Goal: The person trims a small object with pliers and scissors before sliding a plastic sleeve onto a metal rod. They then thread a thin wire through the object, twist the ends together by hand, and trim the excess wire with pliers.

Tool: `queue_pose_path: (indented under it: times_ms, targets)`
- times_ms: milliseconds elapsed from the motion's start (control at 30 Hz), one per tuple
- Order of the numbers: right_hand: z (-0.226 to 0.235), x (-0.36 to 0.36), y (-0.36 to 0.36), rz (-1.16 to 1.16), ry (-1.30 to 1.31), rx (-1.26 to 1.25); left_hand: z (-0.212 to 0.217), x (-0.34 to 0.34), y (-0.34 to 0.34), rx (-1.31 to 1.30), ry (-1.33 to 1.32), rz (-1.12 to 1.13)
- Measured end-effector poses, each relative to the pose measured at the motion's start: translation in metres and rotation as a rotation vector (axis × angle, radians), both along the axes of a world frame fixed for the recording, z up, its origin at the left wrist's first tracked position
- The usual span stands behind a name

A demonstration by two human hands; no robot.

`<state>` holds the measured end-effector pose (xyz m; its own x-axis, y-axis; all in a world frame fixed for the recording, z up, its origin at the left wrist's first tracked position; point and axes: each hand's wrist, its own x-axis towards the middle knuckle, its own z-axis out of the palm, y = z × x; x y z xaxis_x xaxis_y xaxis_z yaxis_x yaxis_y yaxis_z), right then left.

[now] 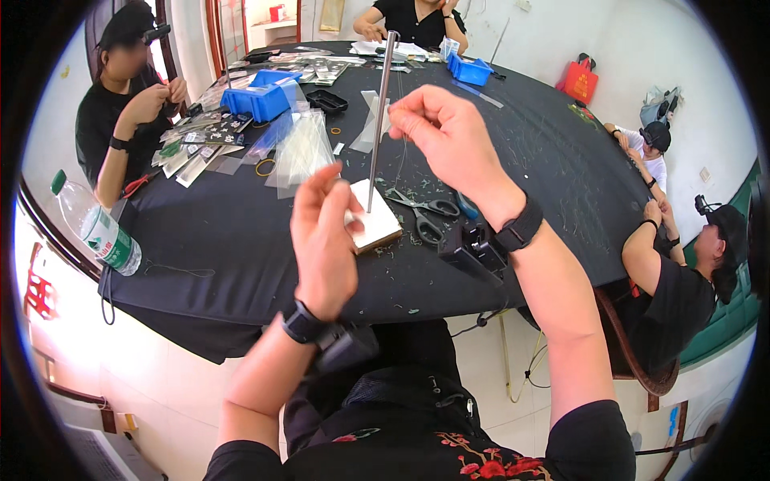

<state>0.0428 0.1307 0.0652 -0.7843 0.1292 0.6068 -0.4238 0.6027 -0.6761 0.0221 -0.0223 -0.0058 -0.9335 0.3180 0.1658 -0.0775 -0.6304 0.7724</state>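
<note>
A thin metal rod (380, 120) stands upright in a small pale block (378, 228) on the black tablecloth (241, 240). My right hand (449, 136) is raised just right of the rod's upper half, with its fingertips pinched on a fine thread (399, 164) that hangs down from them. My left hand (321, 240) is lower, just left of the block, with its fingers drawn together and pointing up. Whether they hold anything is too small to tell. Both wrists wear black bands.
Scissors (425, 212) and a black device (473, 244) lie right of the block. Clear plastic bags (297, 148), blue bins (257, 100) and card packets are farther back. A water bottle (96, 228) is at the left edge. Other people sit at the left (120, 104), far side (413, 16) and right (682, 280).
</note>
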Motion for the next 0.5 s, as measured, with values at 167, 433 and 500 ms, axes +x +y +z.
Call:
queue_pose_path:
  times_ms: [167, 433, 500]
  targets:
    - [-0.027, 0.001, 0.001, -0.007, -0.169, -0.056, 0.026, -0.056, 0.016, -0.153, 0.724, -0.138]
    - [-0.059, 0.002, 0.0, 0.107, -0.227, -0.338, 0.015, -0.076, 0.026, -0.282, 0.651, -0.366]
    - [-0.065, 0.002, 0.004, 0.11, -0.298, -0.26, 0.011, -0.078, 0.023, -0.332, 0.641, -0.371]
